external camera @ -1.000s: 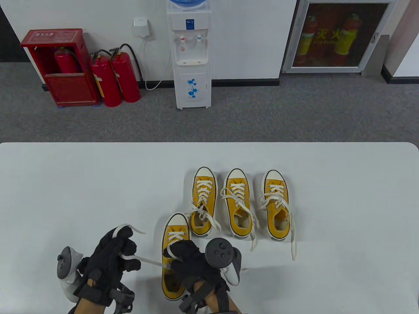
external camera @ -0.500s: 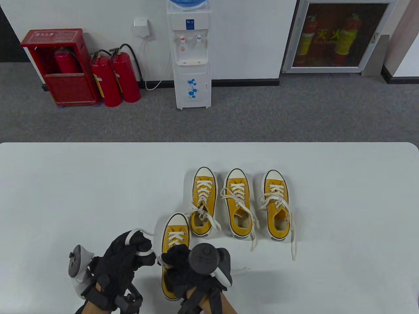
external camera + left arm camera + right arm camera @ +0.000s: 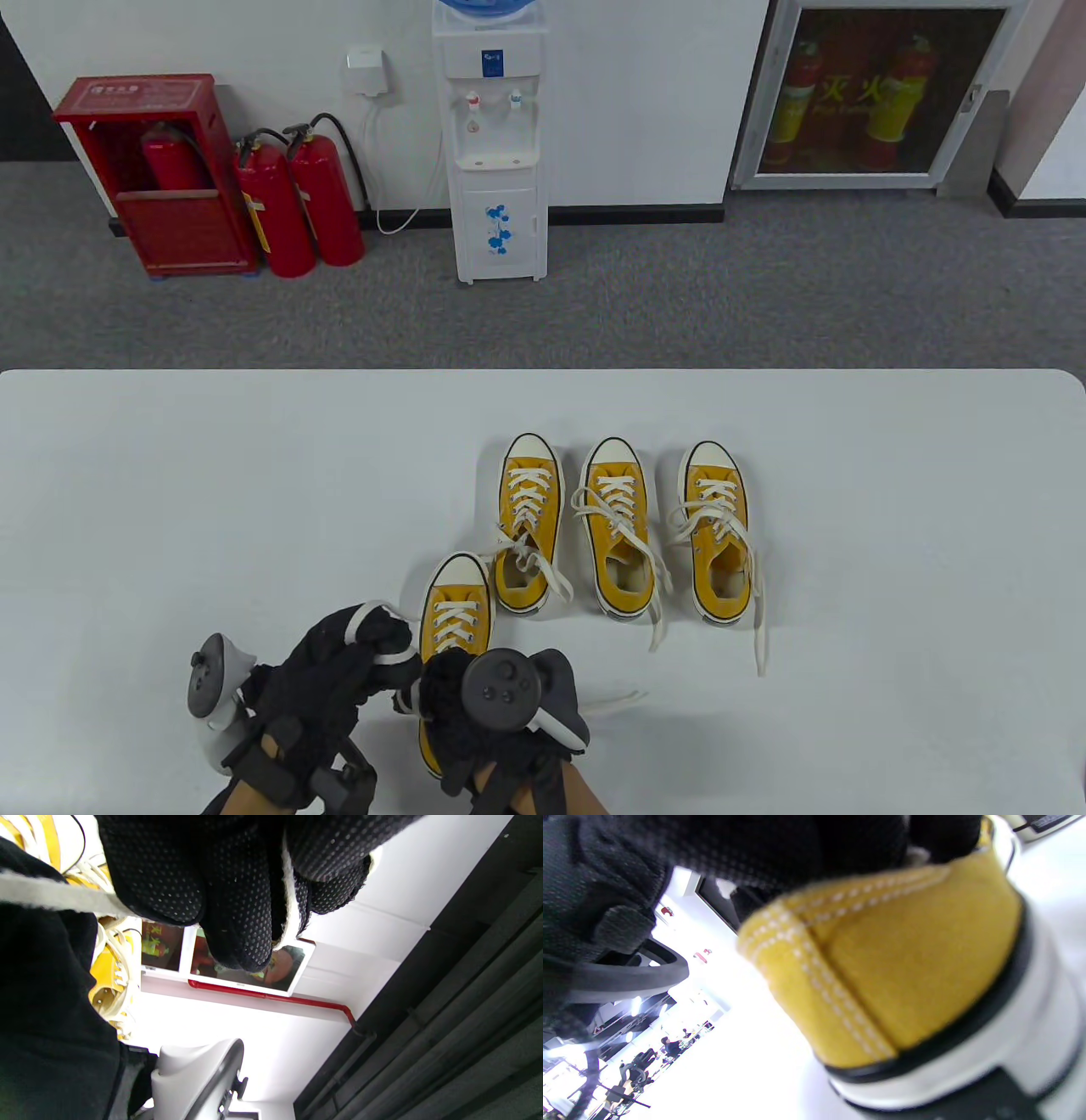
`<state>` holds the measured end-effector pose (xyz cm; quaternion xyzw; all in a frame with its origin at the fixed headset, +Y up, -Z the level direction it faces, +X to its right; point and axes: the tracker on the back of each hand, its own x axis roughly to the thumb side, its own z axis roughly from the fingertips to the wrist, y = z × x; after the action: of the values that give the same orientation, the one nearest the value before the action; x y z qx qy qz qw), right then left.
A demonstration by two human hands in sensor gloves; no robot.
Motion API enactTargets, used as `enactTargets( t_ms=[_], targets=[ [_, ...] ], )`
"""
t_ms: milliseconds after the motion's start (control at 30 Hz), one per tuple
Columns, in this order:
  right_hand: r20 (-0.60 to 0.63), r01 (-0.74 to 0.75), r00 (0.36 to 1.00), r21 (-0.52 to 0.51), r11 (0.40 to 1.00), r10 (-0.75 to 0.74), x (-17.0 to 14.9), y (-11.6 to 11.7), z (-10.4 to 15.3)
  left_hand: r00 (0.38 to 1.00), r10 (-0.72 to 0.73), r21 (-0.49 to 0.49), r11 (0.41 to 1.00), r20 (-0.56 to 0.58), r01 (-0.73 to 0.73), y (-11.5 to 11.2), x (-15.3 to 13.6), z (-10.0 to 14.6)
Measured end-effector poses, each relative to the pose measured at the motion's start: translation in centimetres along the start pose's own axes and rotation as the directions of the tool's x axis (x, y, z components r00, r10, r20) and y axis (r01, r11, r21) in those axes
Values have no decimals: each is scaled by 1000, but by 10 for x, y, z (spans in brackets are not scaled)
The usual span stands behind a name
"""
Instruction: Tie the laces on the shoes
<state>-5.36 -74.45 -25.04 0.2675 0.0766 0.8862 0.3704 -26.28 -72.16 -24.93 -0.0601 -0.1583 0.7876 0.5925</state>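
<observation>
A yellow canvas shoe (image 3: 454, 611) with white laces lies nearest me on the white table (image 3: 170, 509), toe pointing away. My left hand (image 3: 361, 658) grips a white lace (image 3: 373, 609) that loops over its fingers, just left of the shoe. In the left wrist view the lace (image 3: 288, 895) runs between the gloved fingers. My right hand (image 3: 450, 692) is over the shoe's opening, its fingers closed at the lace by the left hand; the lace itself is hidden there. The right wrist view shows the shoe's heel (image 3: 903, 959) close up.
Three more yellow shoes (image 3: 528, 522) (image 3: 621, 526) (image 3: 717, 531) stand in a row behind, laces loose; one lace end (image 3: 759, 632) trails toward me. A loose lace end (image 3: 615, 700) lies right of my right hand.
Both hands have come together over the near shoe. The left hand moved right with the lace; the right hand moved left and toward me. The taut lace between them is slack and hidden.
</observation>
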Motion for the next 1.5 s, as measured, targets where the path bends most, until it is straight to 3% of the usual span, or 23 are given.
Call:
enactTargets(
  t_ms=[200,667,900,1133,1267,1500],
  targets=[
    [26,34,999,13,999,-34,-1,-1,1,995,-68,34,997,-72,70,8,-9,-4],
    [-19,373,928,-4,928,-373,-27,-14,1,904,-360,109,914,-232,392,15,-28,-8],
    [-30,489,871,-29,872,-490,-36,-16,3,788,-523,132,800,-325,585,21,-32,-8],
    [-41,607,793,-38,794,-608,-45,-17,4,581,-724,51,609,-371,791,16,-35,-12],
    [-41,644,763,-40,764,-645,-45,-16,4,514,-772,14,550,-374,835,13,-37,-13],
    [7,639,767,-91,763,-642,-43,-18,7,420,-823,-59,475,-383,878,9,-42,-13]
  ],
)
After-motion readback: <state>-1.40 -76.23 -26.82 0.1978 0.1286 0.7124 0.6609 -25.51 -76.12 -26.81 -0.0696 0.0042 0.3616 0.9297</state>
